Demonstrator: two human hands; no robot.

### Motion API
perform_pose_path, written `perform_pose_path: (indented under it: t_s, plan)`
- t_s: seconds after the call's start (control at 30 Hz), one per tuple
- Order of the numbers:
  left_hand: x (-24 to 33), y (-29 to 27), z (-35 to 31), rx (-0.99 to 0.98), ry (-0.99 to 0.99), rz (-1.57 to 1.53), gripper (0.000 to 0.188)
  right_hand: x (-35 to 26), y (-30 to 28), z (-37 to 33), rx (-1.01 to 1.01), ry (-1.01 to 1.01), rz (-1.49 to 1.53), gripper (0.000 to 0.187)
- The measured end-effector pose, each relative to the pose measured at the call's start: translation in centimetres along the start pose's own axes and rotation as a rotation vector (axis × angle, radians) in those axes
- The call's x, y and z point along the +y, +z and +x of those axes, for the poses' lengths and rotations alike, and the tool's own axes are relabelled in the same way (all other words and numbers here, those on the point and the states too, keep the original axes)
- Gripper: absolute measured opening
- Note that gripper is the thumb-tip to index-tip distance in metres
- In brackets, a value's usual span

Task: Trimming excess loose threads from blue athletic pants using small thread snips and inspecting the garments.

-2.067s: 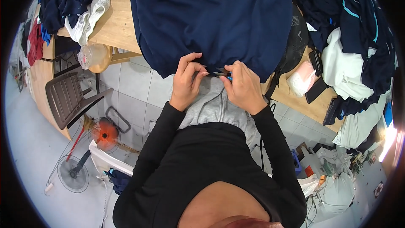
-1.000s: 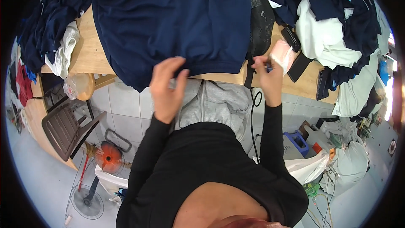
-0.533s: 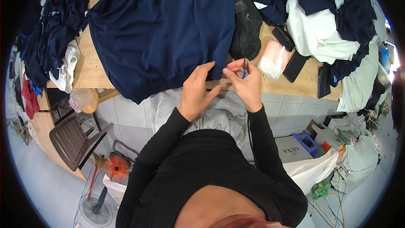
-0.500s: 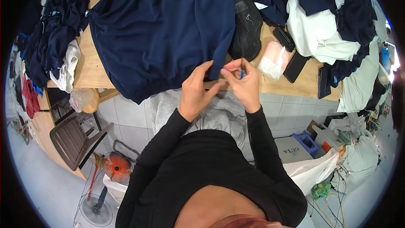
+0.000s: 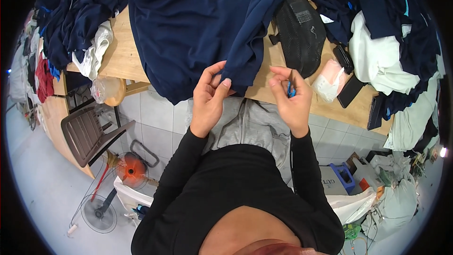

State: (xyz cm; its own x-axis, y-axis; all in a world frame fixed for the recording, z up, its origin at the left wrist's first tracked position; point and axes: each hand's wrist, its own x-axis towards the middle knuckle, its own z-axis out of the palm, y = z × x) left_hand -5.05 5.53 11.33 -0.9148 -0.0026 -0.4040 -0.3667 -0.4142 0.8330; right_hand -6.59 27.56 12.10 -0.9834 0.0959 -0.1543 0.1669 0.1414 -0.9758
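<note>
A navy blue garment lies spread over the wooden table, its lower edge reaching the table's near side. My left hand pinches the garment's edge near its right corner, thumb on top. Right of it, apart from the cloth, my right hand is curled around a small blue tool. Only a bit of that tool shows between the fingers, so its exact kind is hidden. The thumb and index finger of this hand are apart.
On the wooden table lie a black mesh piece, a pink and white pack, a black phone and a black case. Clothing piles flank both sides. A brown chair and an orange fan stand lower left.
My right hand has moved away from the garment's edge, to the right. My left hand now grips the edge, and the cloth at the right has shifted and folded, uncovering more of the mesh piece.
</note>
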Motion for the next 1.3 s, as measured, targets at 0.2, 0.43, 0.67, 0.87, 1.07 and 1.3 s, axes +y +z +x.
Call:
perform_pose_path:
  t_s: [0.2, 0.43, 0.67, 0.87, 1.07, 1.3]
  plan:
    - [1.2, 0.5, -1.4, -0.079, 0.122, 0.240, 0.048, -1.2, 5.2, 0.2, -0.059, -0.573, -0.172, 0.047]
    - [2.0, -0.1, -1.4, 0.000, 0.124, 0.109, 0.046, -0.8, 3.4, -0.3, 0.054, -0.439, -0.027, 0.010]
    - [2.6, -0.2, -1.1, 0.148, 0.180, 0.050, 0.050, -0.1, 1.0, -0.9, -0.095, -0.165, -0.051, 0.023]
    - [2.3, -0.2, -1.8, 0.132, 0.220, 0.079, 0.056, -2.1, 3.5, -0.6, -0.172, -0.468, -0.283, 0.037]
    - [2.7, 0.0, -2.2, 0.098, 0.218, 0.101, 0.054, -3.0, 4.3, 0.5, -0.170, -0.538, -0.292, 0.036]
    - [2.6, -0.6, -2.2, 0.069, 0.219, 0.137, 0.056, -2.9, 4.0, 1.0, -0.190, -0.606, -0.326, 0.034]
